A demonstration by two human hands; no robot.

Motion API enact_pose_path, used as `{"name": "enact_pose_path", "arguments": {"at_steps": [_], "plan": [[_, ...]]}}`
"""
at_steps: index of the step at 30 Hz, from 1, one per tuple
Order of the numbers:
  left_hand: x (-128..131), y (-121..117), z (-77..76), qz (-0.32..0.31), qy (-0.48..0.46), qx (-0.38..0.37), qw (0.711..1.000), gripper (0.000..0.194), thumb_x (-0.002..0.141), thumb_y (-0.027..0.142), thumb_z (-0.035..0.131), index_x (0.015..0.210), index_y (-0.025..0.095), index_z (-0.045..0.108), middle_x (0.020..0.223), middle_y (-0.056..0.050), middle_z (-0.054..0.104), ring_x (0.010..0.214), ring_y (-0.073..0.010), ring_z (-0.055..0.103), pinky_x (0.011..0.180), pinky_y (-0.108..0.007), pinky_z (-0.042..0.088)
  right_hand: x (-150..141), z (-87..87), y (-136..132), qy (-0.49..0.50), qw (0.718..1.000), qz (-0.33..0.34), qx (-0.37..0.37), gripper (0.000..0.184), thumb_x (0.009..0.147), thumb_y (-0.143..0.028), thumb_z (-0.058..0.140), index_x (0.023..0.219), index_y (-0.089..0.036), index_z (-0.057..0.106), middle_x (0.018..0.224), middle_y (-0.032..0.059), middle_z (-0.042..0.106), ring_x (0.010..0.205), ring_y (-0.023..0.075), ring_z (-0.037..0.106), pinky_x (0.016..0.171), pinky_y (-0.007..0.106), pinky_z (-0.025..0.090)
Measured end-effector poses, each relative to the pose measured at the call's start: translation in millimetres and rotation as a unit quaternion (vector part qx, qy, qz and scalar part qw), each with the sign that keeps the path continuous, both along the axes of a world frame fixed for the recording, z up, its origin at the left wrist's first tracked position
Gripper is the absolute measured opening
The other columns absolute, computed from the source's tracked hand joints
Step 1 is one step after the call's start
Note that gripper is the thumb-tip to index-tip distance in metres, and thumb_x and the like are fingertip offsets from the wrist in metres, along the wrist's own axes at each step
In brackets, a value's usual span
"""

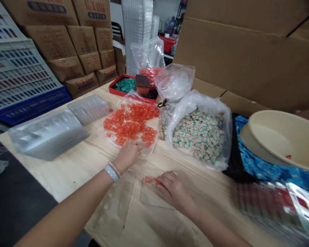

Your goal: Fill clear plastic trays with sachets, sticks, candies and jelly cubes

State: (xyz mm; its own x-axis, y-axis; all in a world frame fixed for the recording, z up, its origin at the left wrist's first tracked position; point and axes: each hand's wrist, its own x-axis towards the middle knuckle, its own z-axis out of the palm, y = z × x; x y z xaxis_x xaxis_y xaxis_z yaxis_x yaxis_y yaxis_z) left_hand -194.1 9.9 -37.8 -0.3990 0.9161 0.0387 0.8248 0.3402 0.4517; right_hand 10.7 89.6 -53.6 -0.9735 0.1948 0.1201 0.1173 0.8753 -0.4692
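Stacked cardboard cartons [74, 44] stand at rear left, beside a white-and-blue plastic crate [20, 68]. On the bench [67, 164]: a red tray [122, 85] of green-wrapped sweets and an open plastic bag [198, 137] of green-and-cream wrapped sweets. A beige plastic basin [280, 137] rests on blue printed packets [257, 161] at right.

sweets [130, 120] on plastic bag [100, 128], fuller bag [198, 137] right

left hand [127, 156]: at red candies [131, 120] | right hand [173, 189]: beside loose red candy [147, 179]

Stacked cardboard cartons [74, 44] stand just beside white plastic crates [18, 65].
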Motion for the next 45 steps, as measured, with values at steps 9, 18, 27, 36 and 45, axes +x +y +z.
{"name": "enact_pose_path", "arguments": {"at_steps": [9,18,27,36,45], "plan": [[1,-6,-0.2,-0.006,-0.045,0.082,0.996,0.019,0.080,0.020,0.043,0.084,0.016,0.061,0.085,-0.006,0.058,0.082,-0.0166,0.052,0.077,-0.029,0.039,-10,-7.5,12,-0.021,1.000,-0.008,0.016,0.024,0.085,-0.030,0.041,0.081,-0.019,0.062,0.071,0.0047,0.059,0.071,0.0154,0.051,0.068,0.030,0.033],[68,-25,2.0,0.160,-0.608,0.041,0.777,0.020,0.071,0.025,0.042,0.074,0.013,0.057,0.052,0.002,0.050,0.045,-0.0094,0.046,0.044,-0.021,0.036,-8,7.1,16,-0.009,0.901,-0.136,-0.411,0.028,0.078,-0.041,0.048,0.071,-0.016,0.058,0.064,0.0004,0.058,0.061,0.0120,0.052,0.056,0.023,0.040],[97,-25,11.8,0.185,-0.659,0.087,0.724,0.023,0.065,0.034,0.058,0.062,0.012,0.056,0.050,0.004,0.044,0.045,-0.0066,0.037,0.043,-0.020,0.027,2,13.3,0,0.096,0.974,-0.130,-0.158,0.016,0.080,-0.031,0.049,0.076,-0.019,0.059,0.067,0.0014,0.056,0.066,0.0138,0.050,0.061,0.026,0.036],[106,-37,16.1,0.143,-0.786,0.074,0.597,0.025,0.067,0.036,0.061,0.065,0.012,0.056,0.053,0.004,0.040,0.047,-0.0043,0.034,0.042,-0.018,0.021,10,26.1,-9,0.076,0.989,-0.080,-0.094,0.014,0.079,-0.032,0.052,0.081,-0.018,0.057,0.070,0.0026,0.054,0.068,0.0149,0.049,0.062,0.027,0.037],[93,-48,15.9,0.210,-0.682,0.111,0.692,0.014,0.068,0.025,0.053,0.075,0.013,0.056,0.068,-0.001,0.056,0.063,-0.0098,0.051,0.055,-0.020,0.036,9,26.7,-4,-0.019,0.994,-0.056,-0.086,0.013,0.081,-0.018,0.047,0.084,-0.019,0.059,0.077,0.0033,0.059,0.074,0.0148,0.053,0.067,0.026,0.040]]}}
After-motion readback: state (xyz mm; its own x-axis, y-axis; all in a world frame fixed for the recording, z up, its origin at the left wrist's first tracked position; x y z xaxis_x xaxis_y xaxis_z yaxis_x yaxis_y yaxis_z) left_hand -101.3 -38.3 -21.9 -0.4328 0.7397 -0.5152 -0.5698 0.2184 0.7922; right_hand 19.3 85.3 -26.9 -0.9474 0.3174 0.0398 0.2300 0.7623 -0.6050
